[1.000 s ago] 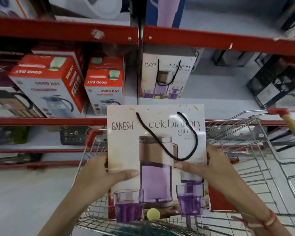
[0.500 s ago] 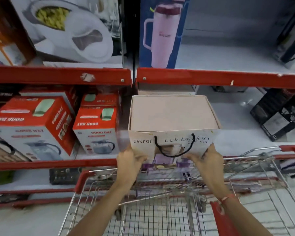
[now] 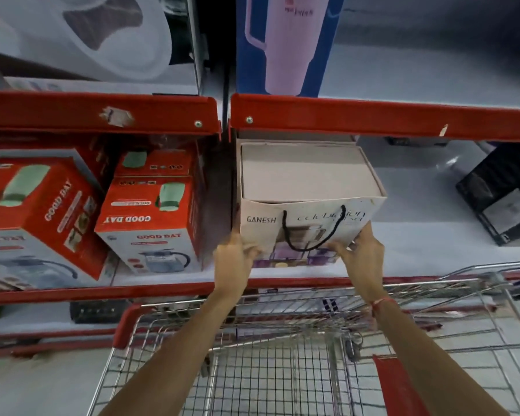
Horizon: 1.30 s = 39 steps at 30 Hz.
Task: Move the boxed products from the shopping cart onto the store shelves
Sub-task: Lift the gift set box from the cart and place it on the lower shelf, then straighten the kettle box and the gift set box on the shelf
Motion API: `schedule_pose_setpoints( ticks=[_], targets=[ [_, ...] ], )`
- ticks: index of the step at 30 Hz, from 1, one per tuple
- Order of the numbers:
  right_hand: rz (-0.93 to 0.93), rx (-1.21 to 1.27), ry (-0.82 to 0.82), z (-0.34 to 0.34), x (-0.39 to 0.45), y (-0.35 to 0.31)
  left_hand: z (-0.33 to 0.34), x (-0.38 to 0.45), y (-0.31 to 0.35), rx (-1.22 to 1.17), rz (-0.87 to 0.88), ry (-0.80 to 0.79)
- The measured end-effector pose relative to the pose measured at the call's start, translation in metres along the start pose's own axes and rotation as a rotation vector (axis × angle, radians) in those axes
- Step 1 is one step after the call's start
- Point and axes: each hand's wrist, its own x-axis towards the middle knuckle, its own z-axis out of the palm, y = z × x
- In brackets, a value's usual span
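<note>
A cream Ganesh gift box with a black cord handle rests on the middle shelf, at its left end, just right of the upright post. My left hand grips its lower left front corner. My right hand holds the lower right front corner. Another box of the same kind stands behind it, mostly hidden. The wire shopping cart sits below my arms, and the part of its basket in view holds no boxes.
Red Good Day jug boxes fill the shelf bay to the left. A black box lies at the right of the same shelf. A blue tumbler box and a white bowl box stand on the shelf above.
The box was upright in my hands above the cart; it has gone up and forward onto the middle shelf, then slid deeper toward the box behind it.
</note>
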Motion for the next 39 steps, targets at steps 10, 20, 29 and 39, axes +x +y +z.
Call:
schedule_pose_setpoints(
  ticks=[10,20,29,39],
  targets=[
    [-0.145,0.126,0.304,0.04,-0.082,-0.05,-0.044,-0.025,-0.038,-0.084,0.165,0.123],
    [-0.314,0.21,-0.418,0.124,-0.128,-0.135,-0.12,-0.043,-0.099,-0.217,-0.005,0.488],
    [-0.176,0.257,-0.721,0.146,-0.133,-0.166,-0.146,-0.024,-0.118,-0.328,-0.141,0.229],
    [-0.167,0.172,-0.716,0.145,-0.144,-0.172,-0.158,-0.055,-0.133,-0.258,-0.097,0.093]
  ],
)
